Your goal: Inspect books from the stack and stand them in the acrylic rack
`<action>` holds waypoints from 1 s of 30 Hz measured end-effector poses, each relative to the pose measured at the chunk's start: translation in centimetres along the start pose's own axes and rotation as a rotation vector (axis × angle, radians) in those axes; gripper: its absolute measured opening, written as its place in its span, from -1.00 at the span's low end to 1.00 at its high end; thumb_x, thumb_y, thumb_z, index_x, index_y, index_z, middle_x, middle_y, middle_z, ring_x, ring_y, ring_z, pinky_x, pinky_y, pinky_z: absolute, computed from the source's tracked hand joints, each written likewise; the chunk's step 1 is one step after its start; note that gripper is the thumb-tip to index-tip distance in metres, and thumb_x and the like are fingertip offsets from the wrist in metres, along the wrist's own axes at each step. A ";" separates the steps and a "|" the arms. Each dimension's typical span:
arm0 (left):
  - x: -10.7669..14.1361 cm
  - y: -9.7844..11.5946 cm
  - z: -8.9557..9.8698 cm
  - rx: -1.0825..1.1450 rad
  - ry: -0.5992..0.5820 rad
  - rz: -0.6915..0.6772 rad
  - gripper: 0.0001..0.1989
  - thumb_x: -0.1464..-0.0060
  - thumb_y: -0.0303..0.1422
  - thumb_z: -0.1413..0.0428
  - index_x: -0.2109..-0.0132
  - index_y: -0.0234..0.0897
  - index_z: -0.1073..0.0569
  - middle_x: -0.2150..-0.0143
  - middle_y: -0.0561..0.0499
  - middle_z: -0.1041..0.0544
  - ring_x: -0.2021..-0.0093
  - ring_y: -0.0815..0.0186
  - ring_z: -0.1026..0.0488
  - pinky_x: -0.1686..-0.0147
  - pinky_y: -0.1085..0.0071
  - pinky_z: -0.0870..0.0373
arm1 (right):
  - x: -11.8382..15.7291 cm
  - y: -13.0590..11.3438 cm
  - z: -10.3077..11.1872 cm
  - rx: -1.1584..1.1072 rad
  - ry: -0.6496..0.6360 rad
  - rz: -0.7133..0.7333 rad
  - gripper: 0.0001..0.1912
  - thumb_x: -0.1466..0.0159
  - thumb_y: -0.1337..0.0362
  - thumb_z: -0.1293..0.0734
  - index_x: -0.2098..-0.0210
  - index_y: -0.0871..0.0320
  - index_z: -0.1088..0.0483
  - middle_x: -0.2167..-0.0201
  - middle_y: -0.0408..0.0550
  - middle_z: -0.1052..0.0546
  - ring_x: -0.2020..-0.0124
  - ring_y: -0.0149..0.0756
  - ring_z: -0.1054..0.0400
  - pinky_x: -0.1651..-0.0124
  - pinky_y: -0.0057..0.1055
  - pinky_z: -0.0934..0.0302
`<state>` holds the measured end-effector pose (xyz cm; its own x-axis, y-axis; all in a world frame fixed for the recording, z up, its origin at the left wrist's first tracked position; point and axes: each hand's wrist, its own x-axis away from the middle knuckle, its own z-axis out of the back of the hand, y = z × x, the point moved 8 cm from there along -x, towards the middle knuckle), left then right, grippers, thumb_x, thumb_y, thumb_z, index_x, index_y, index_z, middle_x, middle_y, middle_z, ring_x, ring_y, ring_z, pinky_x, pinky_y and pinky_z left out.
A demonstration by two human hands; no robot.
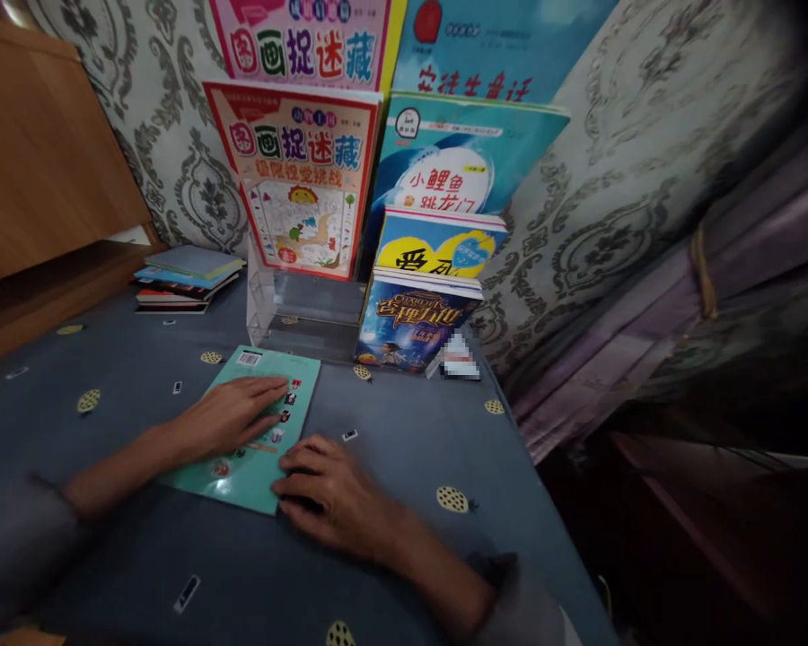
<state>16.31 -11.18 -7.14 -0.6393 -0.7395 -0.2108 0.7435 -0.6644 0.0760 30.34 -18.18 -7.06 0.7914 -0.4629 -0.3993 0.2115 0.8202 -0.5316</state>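
**Thin green book under my left grip**

My left grip (pixel 232 414) lies open and flat on the green book (pixel 259 467), pinching nothing. The book lies on the worktop (pixel 404 426). I think it is light and a bit bendy, and its shiny cover could slip. The long sides look best to hold, thumb on top; the corners might crease. My right grip (pixel 323 484) is at its right edge, fingers bent and a bit spread.

Wooden cabinet (pixel 47 135) at left, scroll-patterned wallpaper (pixel 206 184) behind, purple curtain (pixel 747 242) at right, blue pineapple-print tablecloth (pixel 404 458)
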 end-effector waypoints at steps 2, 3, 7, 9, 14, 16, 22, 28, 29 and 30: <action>-1.5 -1.3 -0.3 -0.007 -0.027 0.025 -0.51 -0.41 -0.13 0.06 -0.33 -0.24 -0.38 -0.31 -0.16 -0.48 -0.25 0.12 -0.47 -0.21 0.17 -0.40 | 0.1 0.0 0.1 -0.002 0.010 -0.021 -0.82 -0.40 0.26 -0.35 0.09 0.15 -0.57 0.08 0.01 -0.61 -0.03 -0.20 -0.41 -0.08 -0.22 -0.35; -2.1 -1.9 -0.4 -0.006 -0.029 0.034 -0.51 -0.41 -0.13 0.07 -0.32 -0.24 -0.39 -0.30 -0.16 -0.48 -0.25 0.11 -0.47 -0.21 0.17 -0.40 | 0.1 0.1 0.1 0.001 0.017 -0.030 -0.82 -0.39 0.26 -0.36 0.08 0.15 -0.57 0.07 0.01 -0.62 -0.04 -0.19 -0.42 -0.09 -0.22 -0.34; -3.3 -3.2 -1.0 0.019 0.032 0.055 -0.52 -0.40 -0.13 0.09 -0.28 -0.25 -0.44 -0.27 -0.15 -0.51 -0.22 0.11 -0.47 -0.21 0.16 -0.37 | -0.1 0.8 0.2 0.043 -0.020 -0.077 -0.70 -0.40 0.24 -0.35 -0.11 0.12 -0.49 -0.15 0.04 -0.57 -0.23 -0.18 -0.37 -0.32 -0.13 -0.19; -3.2 -3.5 -1.5 0.029 0.077 0.056 -0.53 -0.41 -0.15 0.09 -0.28 -0.26 -0.43 -0.27 -0.15 -0.51 -0.23 0.11 -0.46 -0.22 0.14 -0.35 | -0.9 2.0 0.2 0.080 -0.065 -0.125 -0.59 -0.42 0.22 -0.35 -0.22 0.13 -0.41 -0.26 0.07 -0.48 -0.32 -0.17 -0.29 -0.41 -0.06 -0.07; -2.8 -3.5 -2.3 0.060 0.123 0.037 -0.53 -0.42 -0.17 0.11 -0.29 -0.29 -0.40 -0.26 -0.18 -0.51 -0.23 0.11 -0.44 -0.21 0.09 -0.34 | -3.9 7.2 1.4 0.177 -0.061 -0.289 -0.56 -0.43 0.21 -0.33 -0.25 0.24 -0.40 -0.30 0.20 -0.43 -0.36 -0.09 -0.26 -0.43 0.03 -0.05; -2.7 -3.6 -2.3 0.070 0.125 0.038 -0.52 -0.43 -0.16 0.12 -0.30 -0.30 -0.40 -0.26 -0.19 -0.51 -0.23 0.09 -0.44 -0.21 0.08 -0.34 | -4.8 9.3 2.1 0.206 -0.020 -0.346 -0.58 -0.44 0.23 -0.31 -0.24 0.25 -0.41 -0.29 0.21 -0.44 -0.36 -0.08 -0.26 -0.42 0.03 -0.08; -2.7 -3.6 -2.1 0.102 0.141 0.044 -0.55 -0.43 -0.17 0.11 -0.29 -0.22 -0.41 -0.28 -0.14 -0.50 -0.26 0.12 -0.42 -0.24 0.09 -0.31 | -5.3 11.8 2.3 0.233 0.060 -0.384 -0.56 -0.44 0.25 -0.28 -0.27 0.19 -0.39 -0.31 0.18 -0.41 -0.40 -0.05 -0.21 -0.42 0.06 -0.07; -2.7 -3.6 -2.3 0.107 0.128 0.064 -0.53 -0.44 -0.16 0.13 -0.31 -0.27 -0.39 -0.31 -0.17 -0.47 -0.28 0.12 -0.40 -0.27 0.08 -0.28 | -5.0 11.7 1.9 0.224 0.058 -0.386 -0.54 -0.44 0.21 -0.25 -0.30 0.15 -0.37 -0.33 0.18 -0.38 -0.42 -0.06 -0.18 -0.42 0.10 -0.03; -2.8 -3.5 -2.2 0.105 0.123 0.064 -0.52 -0.45 -0.16 0.14 -0.30 -0.28 -0.39 -0.31 -0.17 -0.47 -0.28 0.12 -0.41 -0.27 0.08 -0.29 | -5.0 11.7 1.9 0.225 0.053 -0.386 -0.53 -0.44 0.20 -0.26 -0.30 0.17 -0.36 -0.34 0.19 -0.37 -0.42 -0.06 -0.17 -0.42 0.10 -0.02; -2.8 -3.4 -2.2 0.104 0.117 0.061 -0.52 -0.45 -0.16 0.15 -0.31 -0.29 -0.39 -0.31 -0.17 -0.47 -0.28 0.12 -0.41 -0.28 0.08 -0.28 | -5.0 11.7 1.8 0.227 0.046 -0.386 -0.52 -0.44 0.20 -0.26 -0.30 0.19 -0.36 -0.34 0.20 -0.37 -0.42 -0.05 -0.17 -0.43 0.10 -0.02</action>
<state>16.04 -6.60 -8.95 -0.5615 -0.7655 -0.3141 0.7522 -0.6305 0.1917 29.91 -5.64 -9.92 0.6045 -0.7599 -0.2391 0.6108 0.6348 -0.4733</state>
